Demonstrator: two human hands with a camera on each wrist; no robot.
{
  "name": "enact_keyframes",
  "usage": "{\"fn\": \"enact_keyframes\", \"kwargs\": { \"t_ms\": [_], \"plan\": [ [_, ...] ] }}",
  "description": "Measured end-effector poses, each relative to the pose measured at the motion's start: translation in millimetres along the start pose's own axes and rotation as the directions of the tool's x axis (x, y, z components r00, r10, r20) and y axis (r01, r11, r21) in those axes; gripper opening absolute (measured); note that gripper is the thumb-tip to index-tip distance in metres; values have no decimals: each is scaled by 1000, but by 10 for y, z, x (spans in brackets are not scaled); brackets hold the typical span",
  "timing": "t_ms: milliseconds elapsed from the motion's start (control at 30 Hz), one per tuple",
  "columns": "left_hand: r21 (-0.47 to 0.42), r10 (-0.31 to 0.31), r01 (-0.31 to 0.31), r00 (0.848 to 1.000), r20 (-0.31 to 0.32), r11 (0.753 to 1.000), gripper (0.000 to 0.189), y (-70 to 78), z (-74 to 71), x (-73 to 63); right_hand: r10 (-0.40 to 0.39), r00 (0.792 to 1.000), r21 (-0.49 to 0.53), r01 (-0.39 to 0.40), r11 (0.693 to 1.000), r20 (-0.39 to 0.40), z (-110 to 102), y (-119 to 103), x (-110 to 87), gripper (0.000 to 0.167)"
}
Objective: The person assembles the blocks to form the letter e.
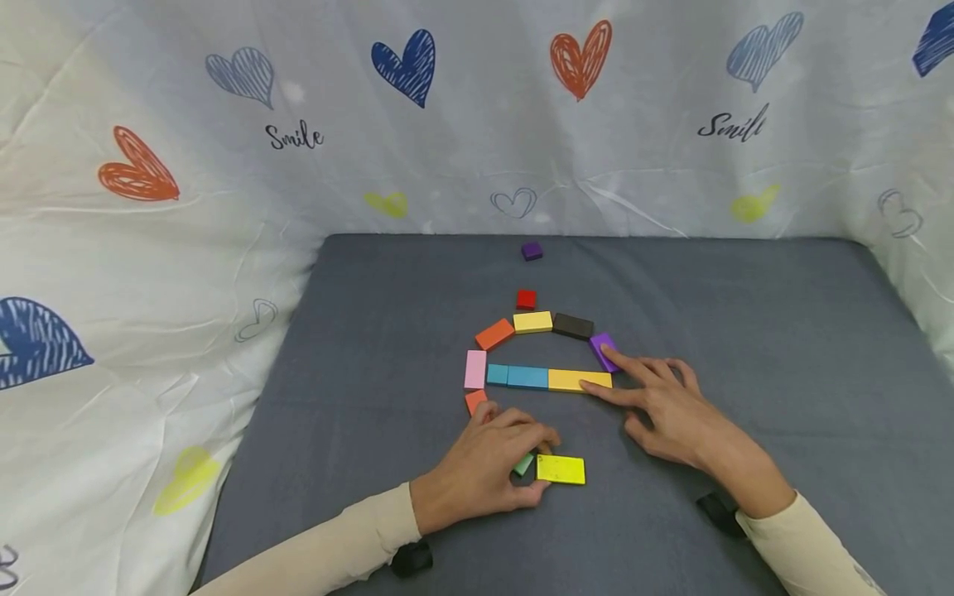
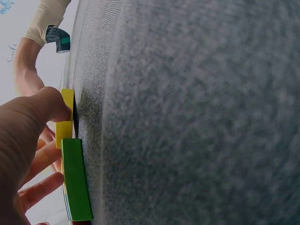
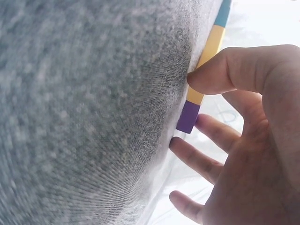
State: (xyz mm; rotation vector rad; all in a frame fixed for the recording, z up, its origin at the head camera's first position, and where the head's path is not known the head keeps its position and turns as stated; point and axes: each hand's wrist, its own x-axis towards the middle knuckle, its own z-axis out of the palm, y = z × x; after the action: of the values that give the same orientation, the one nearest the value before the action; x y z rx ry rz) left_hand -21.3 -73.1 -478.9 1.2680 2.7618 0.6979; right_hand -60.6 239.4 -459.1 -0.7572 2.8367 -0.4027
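Observation:
My left hand (image 1: 495, 463) pinches the left end of a bright yellow block (image 1: 562, 470) between thumb and fingers. Partly hidden beneath that hand is a green block (image 1: 523, 464), which shows its long side in the left wrist view. An orange block (image 1: 475, 401) peeks out beyond the knuckles. With fingers extended, my right hand (image 1: 674, 414) touches a purple block (image 1: 604, 352) with one fingertip and the amber block (image 1: 570, 380) with another. Two blue blocks (image 1: 527, 377) continue that straight row leftward to a pink block (image 1: 475, 369).
An orange block (image 1: 495, 334), a pale yellow block (image 1: 532, 322) and a black block (image 1: 573, 325) curve above the row. Beyond them lie a small red block (image 1: 526, 300) and a dark purple one (image 1: 532, 251). Grey cloth (image 1: 358, 463) covers the table; a printed curtain (image 1: 477, 124) hangs behind.

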Motion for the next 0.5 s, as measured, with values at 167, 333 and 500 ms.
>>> {"fn": "enact_keyframes", "kwargs": {
  "t_ms": [167,333,500],
  "plan": [
    [3,-6,6,1000,4,1000,47,2,4,-8,-2,1000,-1,2,1000,-12,5,-1,0,69],
    [33,-12,12,1000,18,999,49,13,-3,-1,-8,1000,-1,8,1000,-22,13,9,5,68],
    [56,-19,16,999,40,998,52,23,1,-3,-13,1000,3,13,1000,-23,24,11,2,67]
  ]
}}
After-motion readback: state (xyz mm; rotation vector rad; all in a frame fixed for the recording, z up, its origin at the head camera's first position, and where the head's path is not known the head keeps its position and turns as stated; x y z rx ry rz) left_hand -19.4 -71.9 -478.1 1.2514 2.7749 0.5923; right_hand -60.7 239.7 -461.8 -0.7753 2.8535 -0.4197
